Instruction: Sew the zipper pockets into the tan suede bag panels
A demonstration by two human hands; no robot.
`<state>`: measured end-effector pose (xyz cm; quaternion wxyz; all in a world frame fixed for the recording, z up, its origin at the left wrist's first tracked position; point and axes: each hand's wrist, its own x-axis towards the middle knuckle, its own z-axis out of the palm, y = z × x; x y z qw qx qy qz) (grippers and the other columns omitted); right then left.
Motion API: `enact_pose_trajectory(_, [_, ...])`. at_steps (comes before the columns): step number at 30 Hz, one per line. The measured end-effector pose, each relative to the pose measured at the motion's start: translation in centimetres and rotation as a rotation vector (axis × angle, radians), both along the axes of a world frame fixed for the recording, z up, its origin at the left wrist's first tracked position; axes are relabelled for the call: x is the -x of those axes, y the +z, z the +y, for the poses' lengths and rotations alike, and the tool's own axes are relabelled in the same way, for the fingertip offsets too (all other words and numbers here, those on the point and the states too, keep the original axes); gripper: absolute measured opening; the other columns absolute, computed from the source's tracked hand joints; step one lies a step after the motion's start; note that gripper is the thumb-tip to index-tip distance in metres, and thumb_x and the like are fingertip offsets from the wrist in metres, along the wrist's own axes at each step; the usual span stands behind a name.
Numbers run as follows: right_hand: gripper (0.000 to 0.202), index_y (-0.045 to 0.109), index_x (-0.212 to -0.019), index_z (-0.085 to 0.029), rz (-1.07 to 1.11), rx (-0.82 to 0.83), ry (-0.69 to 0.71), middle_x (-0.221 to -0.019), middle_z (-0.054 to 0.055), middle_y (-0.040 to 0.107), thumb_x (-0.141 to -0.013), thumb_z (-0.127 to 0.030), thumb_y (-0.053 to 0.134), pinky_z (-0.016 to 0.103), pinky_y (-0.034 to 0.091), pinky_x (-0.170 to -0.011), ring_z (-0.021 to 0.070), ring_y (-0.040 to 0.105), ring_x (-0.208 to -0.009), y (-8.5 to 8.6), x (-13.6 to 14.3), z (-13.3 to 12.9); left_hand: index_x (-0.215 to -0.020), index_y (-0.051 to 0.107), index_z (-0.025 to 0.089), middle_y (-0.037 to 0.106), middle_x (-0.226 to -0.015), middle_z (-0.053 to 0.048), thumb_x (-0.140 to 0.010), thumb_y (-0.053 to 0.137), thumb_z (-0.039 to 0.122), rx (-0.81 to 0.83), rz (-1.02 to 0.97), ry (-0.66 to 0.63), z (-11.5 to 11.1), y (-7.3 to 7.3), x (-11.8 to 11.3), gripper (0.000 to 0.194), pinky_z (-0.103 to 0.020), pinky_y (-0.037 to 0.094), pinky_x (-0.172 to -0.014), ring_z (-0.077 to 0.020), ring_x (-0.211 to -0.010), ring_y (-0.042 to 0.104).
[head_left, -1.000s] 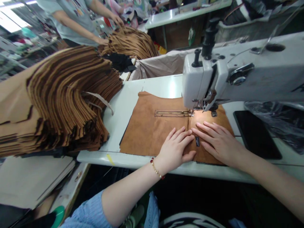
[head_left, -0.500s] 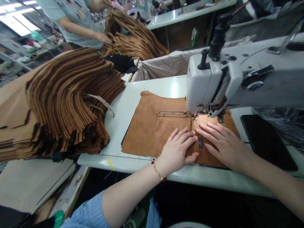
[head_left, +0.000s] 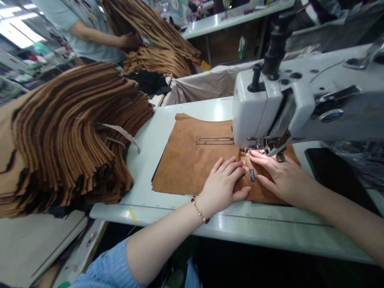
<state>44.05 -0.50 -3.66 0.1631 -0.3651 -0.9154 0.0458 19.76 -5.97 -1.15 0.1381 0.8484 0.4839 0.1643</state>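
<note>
A brown panel with a brass zipper and a small dark label lies flat under the head of a white sewing machine. My left hand rests palm down on the panel, left of the label, fingers spread. Right of the label, my right hand lies on the panel with fingers extended, their tips beside the lit presser foot. Neither hand holds anything.
A tall stack of brown pieces stands at the left. A black phone-like slab lies right of my right hand. Behind, a person handles more brown pieces beyond a cloth-lined bin.
My right hand has moved up closer to the presser foot, and the panel has shifted slightly away from me. The person behind has lifted a bunch of brown pieces leftward.
</note>
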Motion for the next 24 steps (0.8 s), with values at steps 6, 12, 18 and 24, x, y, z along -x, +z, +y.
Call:
enact_pose_trajectory(6, [0.054, 0.046, -0.148, -0.021, 0.032, -0.001, -0.005, -0.146, 0.009, 0.058, -0.099, -0.043, 0.050, 0.051, 0.039, -0.115, 0.0275, 0.053, -0.133, -0.2, -0.1, 1.4, -0.132, 0.056, 0.024, 0.054, -0.150, -0.005, -0.093, 0.063, 0.046, -0.004, 0.011, -0.001, 1.4, 0.0, 0.1, 0.045, -0.049, 0.019, -0.129, -0.0252, -0.149, 0.037])
enact_pose_trajectory(12, [0.050, 0.057, -0.139, -0.020, 0.030, -0.003, -0.036, -0.131, 0.012, 0.067, -0.097, -0.045, 0.050, 0.049, 0.047, -0.103, 0.0300, 0.062, -0.119, -0.2, 0.2, 2.6, -0.131, 0.057, 0.024, 0.054, -0.150, -0.006, -0.094, 0.062, 0.046, -0.002, 0.022, -0.006, 2.8, 0.0, 0.3, 0.043, -0.051, 0.019, -0.128, -0.0256, -0.150, 0.036])
enact_pose_trajectory(18, [0.047, 0.060, -0.136, -0.019, 0.038, -0.007, -0.010, -0.126, 0.013, 0.070, -0.098, -0.043, 0.048, 0.051, 0.043, -0.106, 0.0323, 0.060, -0.122, 0.4, 0.5, 3.8, -0.126, 0.060, 0.025, 0.056, -0.146, -0.005, -0.095, 0.061, 0.048, -0.024, 0.032, -0.012, 3.8, 0.0, 0.4, 0.038, -0.050, 0.020, -0.128, -0.0258, -0.148, 0.039])
enact_pose_trajectory(24, [0.040, 0.065, -0.129, -0.018, 0.061, -0.009, -0.020, -0.125, 0.013, 0.070, -0.098, -0.038, 0.050, 0.050, 0.047, -0.101, 0.0317, 0.063, -0.116, 1.3, 0.7, 2.8, -0.125, 0.060, 0.026, 0.055, -0.146, -0.004, -0.095, 0.062, 0.046, -0.027, 0.032, -0.009, 4.1, 0.1, 0.4, 0.036, -0.049, 0.020, -0.128, -0.0247, -0.146, 0.041])
